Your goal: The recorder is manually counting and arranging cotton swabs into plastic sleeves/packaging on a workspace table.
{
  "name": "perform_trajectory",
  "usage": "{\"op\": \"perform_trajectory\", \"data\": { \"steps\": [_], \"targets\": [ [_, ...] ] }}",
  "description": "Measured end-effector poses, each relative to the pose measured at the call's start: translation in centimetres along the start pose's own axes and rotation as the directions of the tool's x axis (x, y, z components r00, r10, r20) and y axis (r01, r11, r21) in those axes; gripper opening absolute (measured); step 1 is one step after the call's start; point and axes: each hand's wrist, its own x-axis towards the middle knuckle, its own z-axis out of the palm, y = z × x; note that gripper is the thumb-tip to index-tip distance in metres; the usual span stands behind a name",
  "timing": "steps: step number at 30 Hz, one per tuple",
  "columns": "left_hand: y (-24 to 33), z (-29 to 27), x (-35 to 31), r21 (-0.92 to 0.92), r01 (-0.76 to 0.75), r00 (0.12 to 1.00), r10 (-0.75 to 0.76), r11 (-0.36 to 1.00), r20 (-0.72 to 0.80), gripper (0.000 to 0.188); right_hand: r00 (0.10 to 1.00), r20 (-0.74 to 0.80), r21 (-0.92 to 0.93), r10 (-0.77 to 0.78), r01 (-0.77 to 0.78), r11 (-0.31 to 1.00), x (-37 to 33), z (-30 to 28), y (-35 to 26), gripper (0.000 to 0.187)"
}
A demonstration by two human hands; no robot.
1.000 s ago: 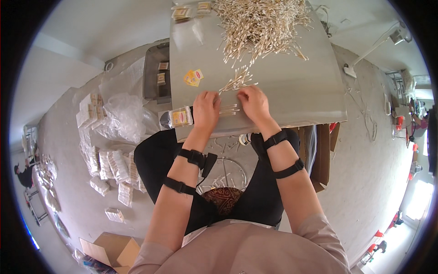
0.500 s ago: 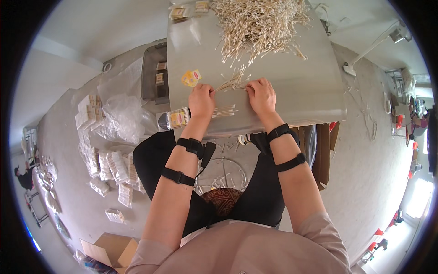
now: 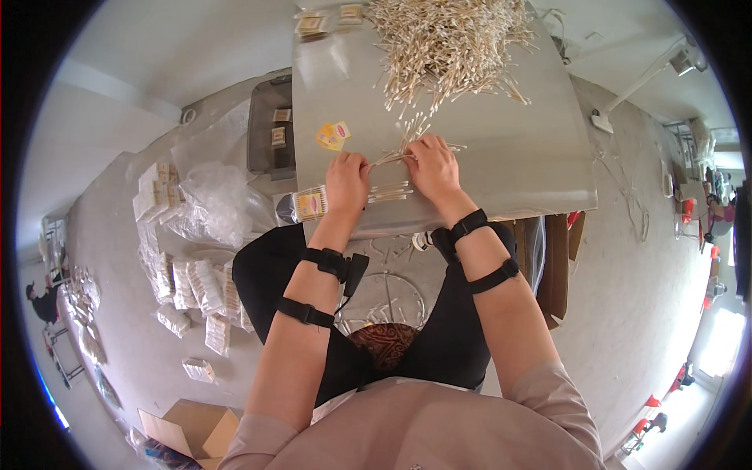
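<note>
My left hand [image 3: 347,184] is closed, its thumb and fingertips pinching the ends of a few cotton swabs that point toward the other hand. Over a small loose cluster of cotton swabs [image 3: 415,128], my right hand [image 3: 433,168] is closed too, fingertips pressed on swabs. Several more swabs [image 3: 392,190] lie side by side on the table, just right of my left wrist. To the left of that wrist, a clear pack of swabs with a yellow label [image 3: 311,202] rests by the table's near edge. Yellow printed cards [image 3: 334,135] lie beyond my left hand.
A large heap of cotton swabs [image 3: 454,55] covers the far part of the grey table [image 3: 533,157]. Small packs [image 3: 312,25] lie at its far left corner. A grey bin [image 3: 270,149] stands left of the table. Bagged packs [image 3: 202,286] and an open carton [image 3: 192,429] are on the floor.
My right hand has moved left, closer to my left hand and onto the small swab cluster. My left hand stays in nearly the same place, still pinching swabs.
</note>
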Motion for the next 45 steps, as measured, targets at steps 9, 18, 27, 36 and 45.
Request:
{"op": "perform_trajectory", "data": {
  "steps": [9,18,27,36,45],
  "targets": [
    [0.2,0.0,0.2,0.031,0.167,0.985,-0.169,0.985,0.040,0.010,0.996,-0.062,-0.018,0.060,-0.061,0.998,0.4,-0.5,1.5,0.008],
    [0.5,0.7,1.4,0.004,0.025,1.000,-0.024,1.000,-0.011,0.008,0.998,-0.040,-0.028,0.049,-0.050,0.998,0.1,-0.9,2.0,0.006],
    [-0.1,-0.3,0.5,0.016,0.049,0.997,-0.050,0.999,0.056,0.004,0.991,-0.082,-0.057,0.102,-0.107,0.993,0.2,-1.6,4.6,0.004],
    [0.7,-0.9,-2.4,-0.108,-0.048,0.996,0.056,0.993,0.067,0.002,0.988,-0.154,0.015,-0.031,0.034,0.999,0.2,-1.1,1.0,0.003],
    [1.0,-0.1,-3.2,-0.417,0.006,0.990,-0.063,0.909,-0.123,0.014,0.999,0.012,0.163,-0.038,0.035,0.986,-1.6,1.0,-0.9,0.008]
  ]
}}
